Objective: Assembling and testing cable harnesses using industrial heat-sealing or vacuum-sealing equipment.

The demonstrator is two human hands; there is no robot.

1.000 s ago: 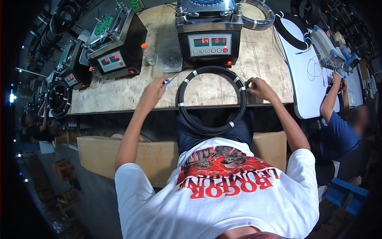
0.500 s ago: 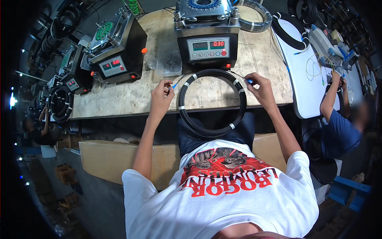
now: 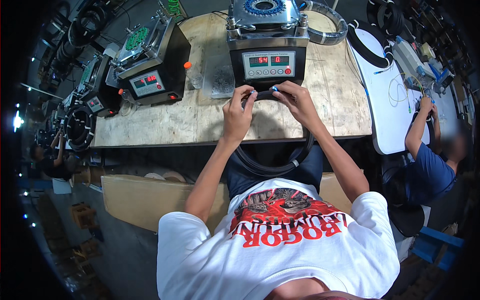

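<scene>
A coil of black cable [image 3: 270, 171], bound with pale tape bands, lies partly on the wooden table's near edge and hangs over my lap. My left hand [image 3: 237, 116] is closed in a pinch over the coil's far side, on one connector-tipped end of the cable. Close beside it, my right hand [image 3: 300, 104] pinches the other end, where a blue connector [image 3: 274, 88] shows at the fingertips. The two pinches are a small gap apart, in front of a polishing machine [image 3: 267, 40] with a lit display. My hands cover parts of the coil's far side.
Left of the machine, a clear plastic tub [image 3: 223, 82] of small parts stands beside an orange-capped bottle [image 3: 193, 76]. More polishing machines [image 3: 152, 65] line the wooden table [image 3: 185, 120]. On the right, a co-worker [image 3: 425, 160] works at a white table [image 3: 377, 122].
Both hands have moved inward and slightly away from me, bringing the two cable ends close together above the coil's far side. The machine's display has changed.
</scene>
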